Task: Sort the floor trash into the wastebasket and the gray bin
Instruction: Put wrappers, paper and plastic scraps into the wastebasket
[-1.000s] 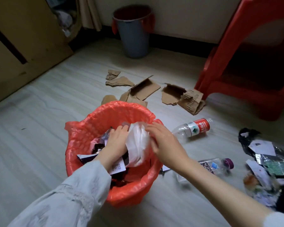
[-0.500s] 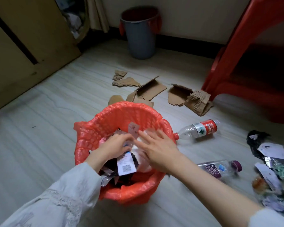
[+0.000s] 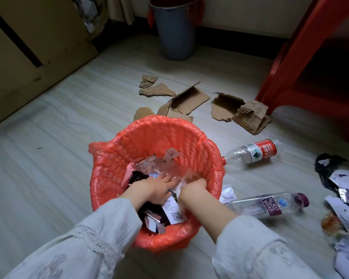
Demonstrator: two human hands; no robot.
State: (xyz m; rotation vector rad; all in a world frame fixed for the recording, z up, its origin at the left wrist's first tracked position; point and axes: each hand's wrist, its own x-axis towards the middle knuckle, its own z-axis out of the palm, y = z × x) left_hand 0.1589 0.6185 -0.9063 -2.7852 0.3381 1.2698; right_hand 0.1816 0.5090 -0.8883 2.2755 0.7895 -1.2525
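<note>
Both hands are down inside the wastebasket (image 3: pixel 117 158): the left hand (image 3: pixel 153 189) lies flat, fingers straight, pressing wrappers; the right hand (image 3: pixel 193 185) clutches white plastic. The gray bin (image 3: pixel 175 31) stands at twelve o'clock, cardboard scraps (image 3: pixel 189 99) between.

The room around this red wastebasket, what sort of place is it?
Probably a room in a home, mid clean-up. It has a pale plank floor, a red plastic stool beside a wall, and a gray bin in the corner. Both hands are down in the wastebasket.
</note>
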